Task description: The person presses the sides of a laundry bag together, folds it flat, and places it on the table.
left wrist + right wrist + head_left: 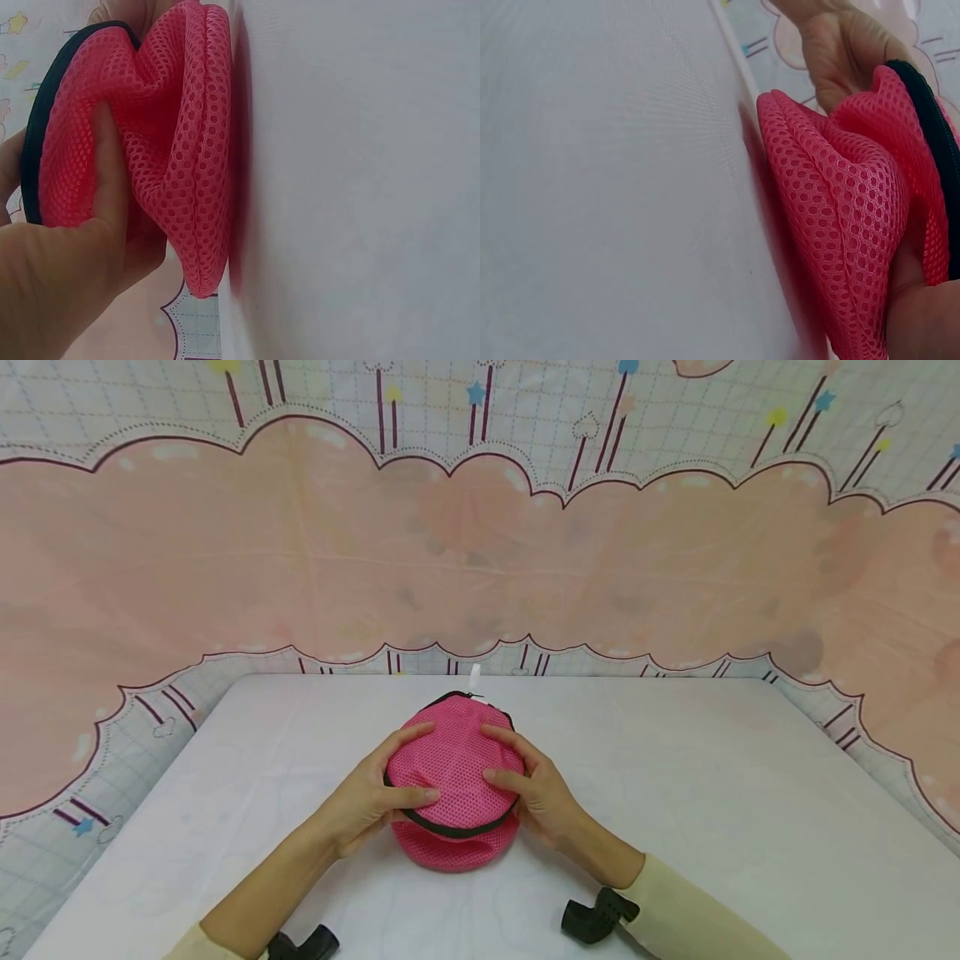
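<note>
A pink mesh zip pouch, round and soft with a black zipper band, stands on the white table between both hands. My left hand grips its left side, thumb and a finger across the top and other fingers beneath the band. On the opposite side my right hand holds it in the same way. In the left wrist view the mesh side is creased and sags inward below the zipper. The right wrist view shows the pouch's seamed bottom edge against the table. Whatever is inside cannot be seen.
The white table spreads around the pouch. Behind it hangs a peach and white patterned cloth. A small white tag sticks up behind the pouch. Black wrist mounts sit near both forearms.
</note>
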{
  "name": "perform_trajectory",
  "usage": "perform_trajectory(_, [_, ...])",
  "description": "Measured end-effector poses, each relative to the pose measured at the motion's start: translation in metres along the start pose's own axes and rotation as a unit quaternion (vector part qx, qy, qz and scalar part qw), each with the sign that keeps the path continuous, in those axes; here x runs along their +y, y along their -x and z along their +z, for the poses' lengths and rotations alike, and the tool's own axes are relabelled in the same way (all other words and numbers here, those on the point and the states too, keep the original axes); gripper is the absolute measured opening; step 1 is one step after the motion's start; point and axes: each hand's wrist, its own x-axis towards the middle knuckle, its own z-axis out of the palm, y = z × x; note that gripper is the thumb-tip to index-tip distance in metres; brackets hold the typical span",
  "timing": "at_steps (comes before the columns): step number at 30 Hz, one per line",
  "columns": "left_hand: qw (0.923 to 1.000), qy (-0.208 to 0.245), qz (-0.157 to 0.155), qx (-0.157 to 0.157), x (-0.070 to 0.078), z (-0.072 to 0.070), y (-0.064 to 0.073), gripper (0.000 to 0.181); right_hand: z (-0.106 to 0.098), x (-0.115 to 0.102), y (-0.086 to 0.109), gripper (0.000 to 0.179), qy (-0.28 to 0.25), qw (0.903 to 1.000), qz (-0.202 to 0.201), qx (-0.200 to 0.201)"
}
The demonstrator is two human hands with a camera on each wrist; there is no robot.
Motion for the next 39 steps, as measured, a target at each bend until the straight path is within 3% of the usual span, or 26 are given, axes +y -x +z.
perform_trajectory(9, [0.9999, 0.008, 0.003, -0.008, -0.003, -0.001, 0.0, 0.083, 0.002, 0.002, 0.002, 0.057, -0.02, 0.9997, 0.013, 0.003])
perform_trajectory(39, [0.9995, 0.03, -0.004, -0.011, -0.012, -0.004, 0.004, 0.08, 0.007, 0.013, 0.006, 0.061, -0.026, 0.9996, -0.009, 0.01])
